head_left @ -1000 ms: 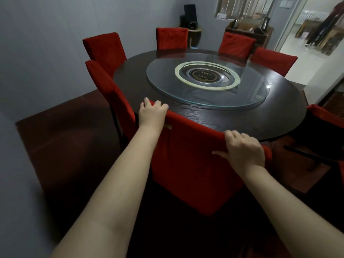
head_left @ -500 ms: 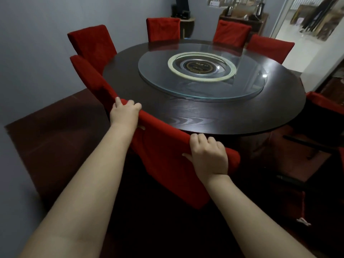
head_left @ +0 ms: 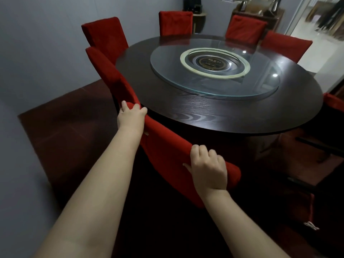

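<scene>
From the head view, the red fabric-covered chair back [head_left: 167, 146] sits at the lower centre of the frame. Its top edge slants from centre-left down toward the right, just beside the rim of the dark round wooden surface [head_left: 186, 112]. The left hand [head_left: 131, 116] grips the upper end of that edge with its fingers curled over the top. The right hand [head_left: 208, 167] clasps the lower end, thumb on the near side. A round glass turntable [head_left: 214, 84] lies in the middle of the surface, and another red-covered chair [head_left: 111, 75] stands close by at the left.

I'd judge the chair is being tucked in. To do it well, push evenly with both hands so it goes in square, and watch that it clears the neighbouring chair and the rim.
</scene>
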{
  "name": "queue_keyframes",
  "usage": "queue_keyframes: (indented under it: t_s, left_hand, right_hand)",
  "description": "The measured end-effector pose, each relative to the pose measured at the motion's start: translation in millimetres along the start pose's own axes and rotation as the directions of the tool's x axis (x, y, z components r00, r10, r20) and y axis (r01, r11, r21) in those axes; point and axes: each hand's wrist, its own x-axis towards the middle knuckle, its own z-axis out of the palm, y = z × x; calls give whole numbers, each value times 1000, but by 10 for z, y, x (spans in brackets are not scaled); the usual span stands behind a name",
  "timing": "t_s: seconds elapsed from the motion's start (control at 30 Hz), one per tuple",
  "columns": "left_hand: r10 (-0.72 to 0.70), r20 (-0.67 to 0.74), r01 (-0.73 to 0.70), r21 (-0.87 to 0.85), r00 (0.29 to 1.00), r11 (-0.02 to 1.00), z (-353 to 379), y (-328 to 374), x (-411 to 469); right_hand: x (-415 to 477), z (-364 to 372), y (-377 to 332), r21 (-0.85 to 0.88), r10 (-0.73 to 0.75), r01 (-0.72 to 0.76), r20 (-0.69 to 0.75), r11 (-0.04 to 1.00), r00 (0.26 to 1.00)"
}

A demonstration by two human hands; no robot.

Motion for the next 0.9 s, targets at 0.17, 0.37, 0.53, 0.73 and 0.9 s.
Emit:
queue_keyframes:
  t_s: [0.17, 0.37, 0.53, 0.73, 0.9]
  left_hand:
    - [-21, 3, 21, 30, 1000, 999, 207, -237, -170]
    - [-53, 84, 51, 28, 995, 998, 127, -176, -186]
    - [-79, 256, 92, -37, 964, 995, -173, 62, -336]
    - [8, -58, -49, -770, 998, 636, -398, 886, -667]
    - [-86, -240, -211, -942, 967, 259, -665, 1610, -804]
  right_hand:
    - [-181, -41, -324, -12, 34, -33, 45, 999, 998]
    - [-162, -152, -326, 108, 61, -81, 178, 991, 982]
    - [-31, -345, -221, 333, 60, -242, 474, 911, 878]
    - [309, -394, 499, 858, 137, -504, 490, 97, 861]
    - [438, -449, 1483, 897, 267, -404, 440, -180, 857]
